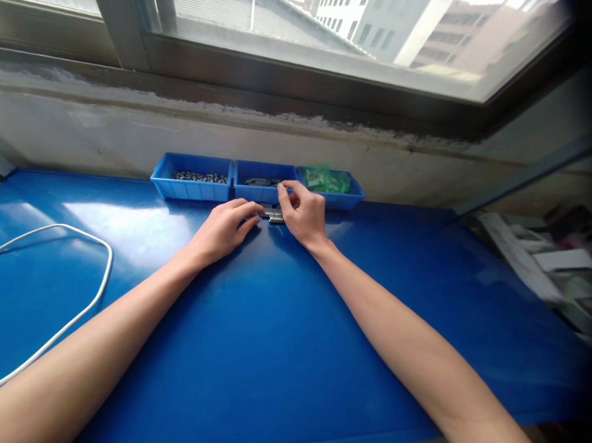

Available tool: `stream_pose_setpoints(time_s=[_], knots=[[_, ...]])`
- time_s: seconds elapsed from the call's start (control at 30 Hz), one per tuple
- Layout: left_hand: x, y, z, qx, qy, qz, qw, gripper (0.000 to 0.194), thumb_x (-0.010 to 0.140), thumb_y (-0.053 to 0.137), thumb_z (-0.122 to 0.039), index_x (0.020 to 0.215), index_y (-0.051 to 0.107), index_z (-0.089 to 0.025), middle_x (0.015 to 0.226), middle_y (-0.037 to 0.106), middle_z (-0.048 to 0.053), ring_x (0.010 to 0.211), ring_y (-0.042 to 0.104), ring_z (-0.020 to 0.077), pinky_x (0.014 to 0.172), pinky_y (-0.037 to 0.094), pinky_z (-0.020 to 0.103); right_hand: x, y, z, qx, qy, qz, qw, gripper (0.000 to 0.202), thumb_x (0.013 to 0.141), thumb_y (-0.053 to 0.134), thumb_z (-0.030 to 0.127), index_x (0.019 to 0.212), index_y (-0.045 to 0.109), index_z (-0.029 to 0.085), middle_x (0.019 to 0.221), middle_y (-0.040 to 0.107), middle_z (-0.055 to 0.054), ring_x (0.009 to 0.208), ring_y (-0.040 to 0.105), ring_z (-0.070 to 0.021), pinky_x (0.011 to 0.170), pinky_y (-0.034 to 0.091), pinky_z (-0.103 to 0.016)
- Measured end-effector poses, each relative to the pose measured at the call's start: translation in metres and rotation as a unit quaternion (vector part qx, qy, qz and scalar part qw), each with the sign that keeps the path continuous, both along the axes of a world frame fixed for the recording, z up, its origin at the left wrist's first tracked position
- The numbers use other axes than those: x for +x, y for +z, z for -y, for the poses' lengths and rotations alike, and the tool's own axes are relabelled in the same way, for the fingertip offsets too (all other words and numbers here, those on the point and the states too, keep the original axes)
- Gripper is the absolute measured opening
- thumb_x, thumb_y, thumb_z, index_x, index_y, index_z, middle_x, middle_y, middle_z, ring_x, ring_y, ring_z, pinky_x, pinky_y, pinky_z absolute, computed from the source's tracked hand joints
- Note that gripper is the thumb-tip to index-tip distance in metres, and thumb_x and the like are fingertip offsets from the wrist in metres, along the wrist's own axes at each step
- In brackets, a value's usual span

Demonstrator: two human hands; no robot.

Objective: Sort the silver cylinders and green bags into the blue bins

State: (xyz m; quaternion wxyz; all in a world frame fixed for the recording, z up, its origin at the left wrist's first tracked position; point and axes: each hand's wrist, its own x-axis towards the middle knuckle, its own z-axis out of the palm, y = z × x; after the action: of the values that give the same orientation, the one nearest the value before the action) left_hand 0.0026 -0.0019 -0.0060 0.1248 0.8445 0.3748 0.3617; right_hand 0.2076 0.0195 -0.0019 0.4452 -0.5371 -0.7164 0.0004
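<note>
Small silver metal pieces (274,215) lie on the blue table just in front of the middle blue bin (255,192). My left hand (229,229) rests to the left of them, fingers stretched forward and apart, its fingertips at or close to their left end. Just to the right, my right hand (305,216) is raised at the bin's front rim, with thumb and index finger pinched together. What that pinch holds, if anything, is too small to make out. Longer grey metal parts (264,181) lie inside the middle bin, partly hidden by my right hand.
The left blue bin (195,190) contains many small metal parts (199,177). Green plastic packets (326,179) fill the right bin (343,200). A white cable (107,264) loops over the table's (263,355) left side. Behind the bins are a wall and window.
</note>
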Motion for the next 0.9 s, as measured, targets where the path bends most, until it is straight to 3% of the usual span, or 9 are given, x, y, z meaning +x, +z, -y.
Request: stream_pose_setpoints(time_s=[0.13, 0.37, 0.63, 0.77, 0.9], knots=[[0.001, 0.004, 0.000, -0.029, 0.023, 0.113, 0.993, 0.022, 0.096, 0.062, -0.028, 0.112, 0.073, -0.019, 0.096, 0.073, 0.006, 0.083, 0.069, 0.0177, 0.078, 0.055, 0.030, 0.000, 0.000, 0.001, 0.003, 0.008, -0.004, 1.000, 0.036, 0.103, 0.050, 0.047, 0.105, 0.075, 0.022, 0.066, 0.070, -0.001, 0.063, 0.068, -0.0192, 0.064, 0.046, -0.029], [-0.001, 0.003, -0.003, -0.084, 0.018, 0.231, 0.969, 0.030, 0.085, 0.075, -0.027, 0.113, 0.074, -0.017, 0.096, 0.075, 0.006, 0.087, 0.071, 0.0186, 0.083, 0.057, 0.030, -0.001, 0.000, 0.003, 0.019, 0.062, -0.003, 0.998, 0.030, 0.102, 0.052, 0.039, 0.106, 0.075, 0.021, 0.065, 0.068, 0.001, 0.058, 0.064, -0.0159, 0.066, 0.047, -0.027], [0.000, 0.006, -0.001, -0.156, 0.039, 0.271, 0.949, 0.038, 0.092, 0.071, -0.049, 0.115, 0.072, -0.019, 0.077, 0.077, 0.004, 0.073, 0.075, 0.0190, 0.068, 0.056, 0.026, -0.001, 0.001, 0.009, 0.008, 0.144, 0.045, 0.988, 0.028, 0.095, 0.058, 0.032, 0.116, 0.074, 0.020, 0.072, 0.072, 0.001, 0.063, 0.063, -0.0147, 0.071, 0.051, -0.027], [-0.002, 0.006, -0.001, -0.154, 0.025, 0.274, 0.949, 0.043, 0.088, 0.075, -0.051, 0.116, 0.070, -0.020, 0.079, 0.077, 0.003, 0.074, 0.075, 0.0189, 0.069, 0.057, 0.026, -0.002, 0.002, 0.013, 0.022, 0.201, 0.092, 0.975, 0.031, 0.094, 0.063, 0.035, 0.119, 0.073, 0.019, 0.077, 0.073, -0.001, 0.065, 0.064, -0.0142, 0.069, 0.050, -0.026], [-0.002, 0.007, 0.000, -0.162, 0.014, 0.266, 0.950, 0.049, 0.085, 0.077, -0.053, 0.119, 0.068, -0.019, 0.078, 0.076, 0.003, 0.071, 0.073, 0.0181, 0.068, 0.057, 0.026, -0.003, 0.002, 0.013, 0.017, 0.211, 0.122, 0.970, 0.031, 0.099, 0.061, 0.041, 0.117, 0.075, 0.020, 0.079, 0.075, -0.002, 0.068, 0.066, -0.0143, 0.069, 0.050, -0.026]])
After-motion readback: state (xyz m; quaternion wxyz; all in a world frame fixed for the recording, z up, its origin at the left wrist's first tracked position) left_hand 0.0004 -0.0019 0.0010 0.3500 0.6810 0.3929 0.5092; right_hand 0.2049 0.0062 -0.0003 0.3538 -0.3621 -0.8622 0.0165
